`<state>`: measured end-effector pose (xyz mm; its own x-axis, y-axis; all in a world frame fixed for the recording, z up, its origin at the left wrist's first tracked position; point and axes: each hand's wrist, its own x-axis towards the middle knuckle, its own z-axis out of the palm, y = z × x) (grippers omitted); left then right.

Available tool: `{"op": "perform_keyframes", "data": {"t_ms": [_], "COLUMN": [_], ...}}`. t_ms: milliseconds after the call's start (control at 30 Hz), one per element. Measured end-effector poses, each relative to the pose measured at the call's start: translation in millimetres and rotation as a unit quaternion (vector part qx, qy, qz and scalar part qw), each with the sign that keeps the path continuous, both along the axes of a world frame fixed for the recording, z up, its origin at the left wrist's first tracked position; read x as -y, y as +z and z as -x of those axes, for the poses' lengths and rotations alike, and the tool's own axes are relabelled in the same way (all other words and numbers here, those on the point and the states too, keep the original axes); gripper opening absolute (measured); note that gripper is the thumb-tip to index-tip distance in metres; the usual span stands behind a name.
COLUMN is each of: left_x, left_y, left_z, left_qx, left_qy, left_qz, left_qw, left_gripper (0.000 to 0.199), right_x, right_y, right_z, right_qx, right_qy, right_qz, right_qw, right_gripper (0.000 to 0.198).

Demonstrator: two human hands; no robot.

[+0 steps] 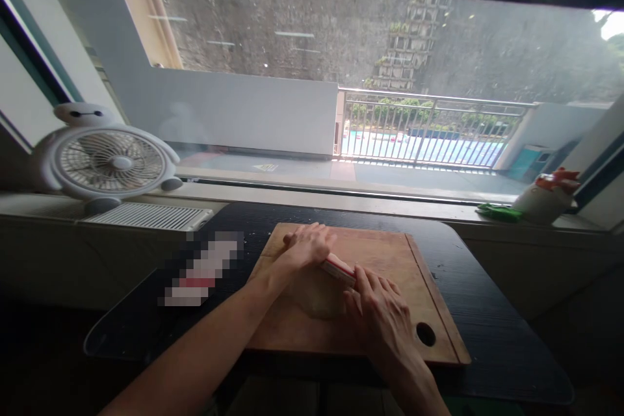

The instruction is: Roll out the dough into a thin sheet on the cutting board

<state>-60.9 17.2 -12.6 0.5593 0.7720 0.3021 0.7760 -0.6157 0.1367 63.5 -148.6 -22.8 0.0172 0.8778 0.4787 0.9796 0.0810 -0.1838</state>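
A rolling pin (338,269) with a pale, red-edged label round its middle lies slanted across a wooden cutting board (385,247). My left hand (312,244) is closed over its far left part, and a brown end of the pin shows just past the fingers. On the near right part rests my right hand (383,299), its fingers bent over the pin and hiding that end. Beneath and in front of the pin, a flat, pale sheet of dough (316,302) is spread on the board, partly covered by my hands and left forearm.
The board sits on a black table (482,299) and has a round hole near its right corner. A blurred-out pale item (205,273) lies at left. Beyond the table are a white fan (117,162), a window sill, and a white pot (546,198) beside a green cloth (500,211).
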Motion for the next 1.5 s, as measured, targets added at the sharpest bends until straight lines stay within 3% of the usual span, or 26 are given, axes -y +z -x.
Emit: {"op": "perform_keyframes", "data": {"t_ms": [233,400,500,633,767,900,1067,1233,1333,1500], "left_x": [97,133,132,116,113,122,134,143,143,135], "left_y": [-15.9,-36.0,-36.3,-30.3,-29.5,-30.3,-30.9,-36.3,-37.8,-38.4], "left_z": [76,93,97,104,108,108,105,102,103,116], "left_qx": [0.027,0.051,0.064,0.093,0.115,0.115,0.118,0.144,0.165,0.208], "left_qy": [0.048,0.082,0.1,0.114,0.122,0.118,0.082,0.062,0.058,0.065], "left_qz": [-0.096,-0.124,-0.125,-0.091,-0.063,-0.072,-0.096,-0.079,-0.06,-0.054], "left_qw": [0.994,0.987,0.985,0.985,0.984,0.984,0.985,0.985,0.983,0.975], "left_gripper": [0.039,0.04,0.036,0.031,0.031,0.035,0.036,0.035,0.033,0.034], "right_x": [11,-34,-78,-139,-172,-164,-114,-76,-87,-143], "right_y": [-13,-11,0,14,19,18,9,-5,-3,10], "right_z": [12,18,31,58,84,80,39,16,23,60], "right_qx": [0.012,0.033,0.038,0.049,0.052,0.05,0.051,0.045,0.049,0.053], "right_qy": [0.034,0.033,0.043,0.085,0.082,0.106,0.12,0.064,0.07,0.096], "right_qz": [-0.037,-0.016,0.022,0.132,0.199,0.167,0.125,0.091,0.11,0.175], "right_qw": [0.999,0.999,0.998,0.986,0.975,0.979,0.983,0.993,0.99,0.978], "right_gripper": [0.039,0.04,0.037,0.039,0.038,0.036,0.04,0.048,0.046,0.038]}}
